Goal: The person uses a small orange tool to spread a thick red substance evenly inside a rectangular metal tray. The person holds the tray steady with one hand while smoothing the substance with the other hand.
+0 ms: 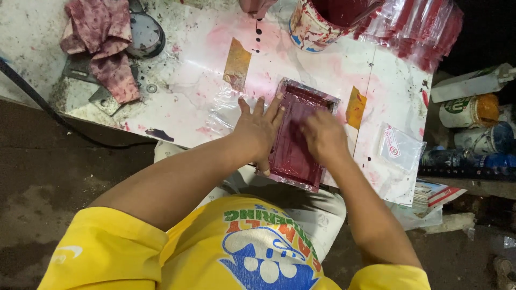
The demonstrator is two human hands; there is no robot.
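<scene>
A white surface point(177, 86), smeared and spotted with red ink, fills the upper half of the frame; below it lies a dark floor point(48, 172). At the upper left of the frame a red-stained rag point(105, 45) lies crumpled beside a round grey object. At the top centre stands a paint can point(312, 24) with red inside, and to its right a stack of clear plastic bags point(424, 32) tinted red. Strips of yellow tape point(236, 64) stick to the surface. A small clear bag point(400, 147) lies at the centre right.

Both forearms reach up from the bottom of the frame, out of yellow sleeves, and meet at the centre. There a rectangular frame point(298, 134) coated in dark red ink rests on the surface. The left hand point(258, 129) lies flat with fingers spread, pressing the frame's left edge. The right hand point(322, 134), blurred, rests on the red face of the frame with fingers curled; I cannot tell whether it grips anything.
</scene>
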